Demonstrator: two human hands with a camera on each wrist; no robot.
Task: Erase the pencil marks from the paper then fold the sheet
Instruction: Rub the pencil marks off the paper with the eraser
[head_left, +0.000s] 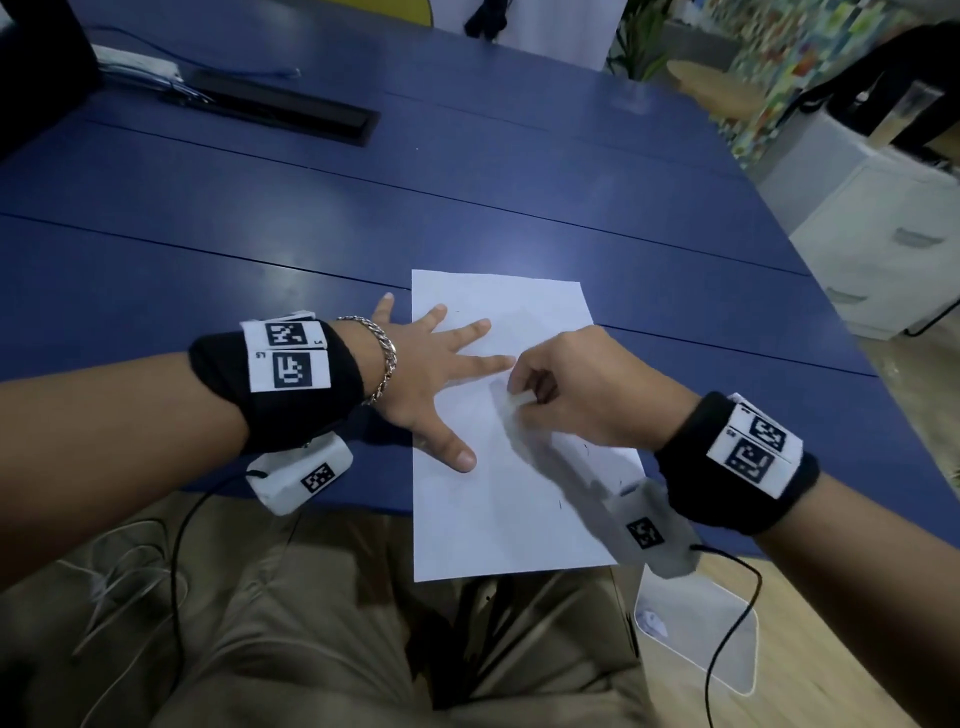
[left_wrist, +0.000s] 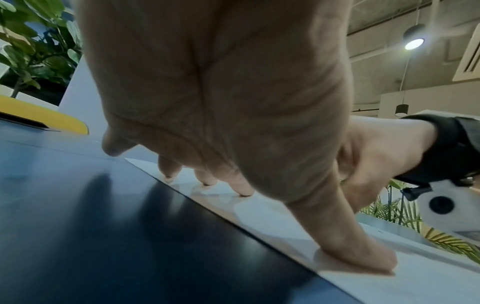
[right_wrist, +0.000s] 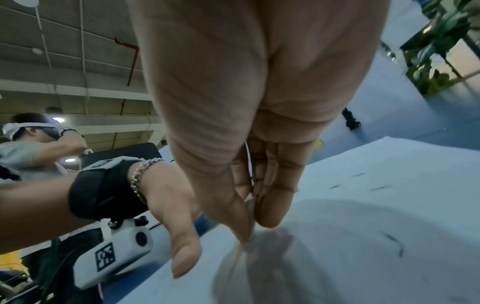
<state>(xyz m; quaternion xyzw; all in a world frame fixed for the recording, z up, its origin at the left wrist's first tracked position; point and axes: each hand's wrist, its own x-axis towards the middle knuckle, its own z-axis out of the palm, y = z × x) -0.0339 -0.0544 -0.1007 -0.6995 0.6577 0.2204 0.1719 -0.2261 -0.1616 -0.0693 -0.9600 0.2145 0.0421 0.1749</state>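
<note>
A white sheet of paper (head_left: 524, 499) lies on the blue table (head_left: 260, 218), its near end hanging over the table's front edge. My left hand (head_left: 441, 369) lies flat with spread fingers on the sheet's left side, thumb and fingertips (left_wrist: 363, 259) pressing the paper (left_wrist: 415, 283) down. My right hand (head_left: 566, 384) pinches a small white eraser (head_left: 521, 399) against the middle of the sheet; in the right wrist view the eraser (right_wrist: 250, 207) shows between thumb and fingers. Short dark pencil marks (right_wrist: 394, 242) sit on the paper (right_wrist: 363, 226) right of the eraser, and faint marks (head_left: 560, 503) show lower right.
A black cable tray (head_left: 291, 111) and a white power strip (head_left: 135, 62) sit at the table's far left. A white drawer cabinet (head_left: 893, 234) stands to the right. A clear plastic bin (head_left: 696, 629) sits on the floor by my right knee. Another person (right_wrist: 33, 148) is behind.
</note>
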